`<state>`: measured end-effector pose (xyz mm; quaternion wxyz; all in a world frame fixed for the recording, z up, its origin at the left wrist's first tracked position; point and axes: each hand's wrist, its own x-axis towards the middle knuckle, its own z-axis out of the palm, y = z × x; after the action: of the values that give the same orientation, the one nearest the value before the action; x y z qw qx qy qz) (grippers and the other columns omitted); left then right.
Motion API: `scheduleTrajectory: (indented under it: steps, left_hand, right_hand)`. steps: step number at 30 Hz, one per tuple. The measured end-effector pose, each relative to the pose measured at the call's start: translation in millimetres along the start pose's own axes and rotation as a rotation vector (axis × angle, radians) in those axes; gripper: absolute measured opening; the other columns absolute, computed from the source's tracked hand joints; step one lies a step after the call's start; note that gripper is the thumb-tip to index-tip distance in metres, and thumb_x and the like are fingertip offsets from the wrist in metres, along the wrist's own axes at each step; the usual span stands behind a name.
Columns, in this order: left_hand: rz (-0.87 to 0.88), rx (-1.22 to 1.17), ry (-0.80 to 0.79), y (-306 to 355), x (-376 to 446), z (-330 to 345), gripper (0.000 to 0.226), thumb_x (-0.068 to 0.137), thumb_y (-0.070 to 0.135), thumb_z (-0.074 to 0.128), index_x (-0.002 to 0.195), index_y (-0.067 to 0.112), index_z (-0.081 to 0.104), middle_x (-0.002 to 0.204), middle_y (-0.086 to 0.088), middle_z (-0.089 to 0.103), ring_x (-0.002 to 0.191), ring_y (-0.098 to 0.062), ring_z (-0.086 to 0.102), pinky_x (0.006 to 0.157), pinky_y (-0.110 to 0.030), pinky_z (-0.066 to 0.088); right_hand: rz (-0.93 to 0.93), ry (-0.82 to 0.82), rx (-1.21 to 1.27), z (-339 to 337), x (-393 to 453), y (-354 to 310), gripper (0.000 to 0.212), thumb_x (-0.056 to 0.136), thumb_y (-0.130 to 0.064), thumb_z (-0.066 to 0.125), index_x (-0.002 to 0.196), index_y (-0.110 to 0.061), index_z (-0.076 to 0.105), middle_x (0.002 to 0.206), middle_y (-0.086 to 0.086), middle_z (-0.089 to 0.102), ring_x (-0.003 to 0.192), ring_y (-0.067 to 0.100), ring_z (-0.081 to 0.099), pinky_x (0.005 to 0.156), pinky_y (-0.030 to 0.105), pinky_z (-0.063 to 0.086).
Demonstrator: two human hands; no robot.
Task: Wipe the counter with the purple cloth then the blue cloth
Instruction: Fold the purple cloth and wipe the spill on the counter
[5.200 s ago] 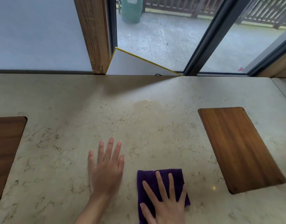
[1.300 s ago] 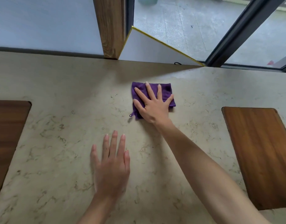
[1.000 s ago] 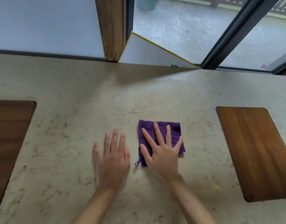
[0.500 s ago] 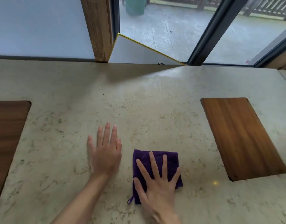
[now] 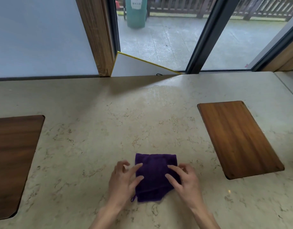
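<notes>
The purple cloth [image 5: 154, 172] lies folded on the beige marble counter [image 5: 96, 138], near the front edge at the middle. Its lower part is a little bunched. My left hand [image 5: 124, 180] sits at the cloth's left side, fingers curled and apart, thumb and forefinger tips touching the left edge. My right hand [image 5: 185, 180] rests on the cloth's right side with curled fingers and thumb pressing into the fabric. No blue cloth is in view.
A wooden board [image 5: 238, 138] is set into the counter on the right and a darker one [image 5: 11, 164] on the left. A damp sheen [image 5: 160, 94] shows at the far middle. Behind the counter are a wooden post [image 5: 96, 35] and glass doors.
My right hand has lifted from flat on the cloth to curled fingers at its right side. My left hand left the bare counter and came to the cloth's left edge.
</notes>
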<state>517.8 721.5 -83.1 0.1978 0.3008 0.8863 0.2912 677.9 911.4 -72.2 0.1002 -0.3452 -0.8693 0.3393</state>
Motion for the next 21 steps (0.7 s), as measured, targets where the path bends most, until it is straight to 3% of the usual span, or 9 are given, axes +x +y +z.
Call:
scheduleTrajectory:
  steps: [4,8,11,14,18,21]
  left_hand:
    - [-0.079,0.045,-0.096,9.9,-7.2,9.8,0.067,0.084,0.053,0.069,0.144,0.052,0.040,0.130,0.007,0.034,0.121,-0.011,0.043,0.098,-0.027,0.049]
    - [-0.127,0.023,-0.164,20.4,-8.7,14.7,0.072,0.088,0.047,0.067,0.149,0.050,0.028,0.128,0.011,0.036,0.127,-0.009,0.039,0.097,-0.019,0.044]
    - [-0.148,-0.019,-0.156,23.1,-9.4,17.1,0.071,0.088,0.040,0.069,0.149,0.048,0.034,0.120,0.012,0.039,0.116,-0.005,0.038,0.093,-0.016,0.039]
    - [-0.190,-0.041,-0.142,26.0,-5.4,16.1,0.070,0.086,0.036,0.072,0.147,0.045,0.040,0.112,0.013,0.046,0.109,-0.004,0.041,0.086,-0.017,0.040]
    - [-0.214,-0.037,-0.126,33.0,-2.6,16.3,0.063,0.086,0.033,0.071,0.143,0.043,0.047,0.094,0.016,0.055,0.102,-0.006,0.045,0.075,-0.020,0.039]
    - [-0.221,-0.079,-0.081,34.2,-1.3,17.1,0.057,0.086,0.030,0.072,0.138,0.041,0.053,0.088,0.016,0.057,0.098,-0.007,0.047,0.077,-0.019,0.038]
  right_hand:
    - [-0.010,-0.196,-0.108,-6.8,9.5,18.9,0.062,0.079,-0.055,0.074,0.137,-0.048,0.052,0.107,-0.005,0.047,0.097,0.011,0.047,0.086,0.023,0.043]
    - [-0.015,-0.328,-0.167,-8.9,23.5,20.7,0.078,0.076,-0.060,0.073,0.145,-0.050,0.038,0.109,-0.006,0.046,0.098,0.010,0.045,0.082,0.020,0.039]
    - [-0.007,-0.386,-0.190,-11.1,29.4,18.9,0.076,0.076,-0.061,0.073,0.143,-0.053,0.039,0.107,-0.007,0.047,0.097,0.010,0.045,0.075,0.016,0.033]
    - [-0.013,-0.391,-0.200,-10.2,31.4,14.8,0.073,0.077,-0.054,0.075,0.143,-0.049,0.042,0.092,-0.014,0.049,0.087,0.007,0.047,0.067,0.010,0.029]
    - [0.003,-0.337,-0.114,-8.6,26.8,12.8,0.064,0.078,-0.046,0.078,0.137,-0.044,0.054,0.076,-0.022,0.045,0.080,0.005,0.046,0.075,0.021,0.035]
    - [-0.014,-0.259,-0.076,-6.9,24.9,11.8,0.054,0.078,-0.042,0.079,0.130,-0.039,0.063,0.077,-0.027,0.044,0.079,0.001,0.045,0.076,0.025,0.037]
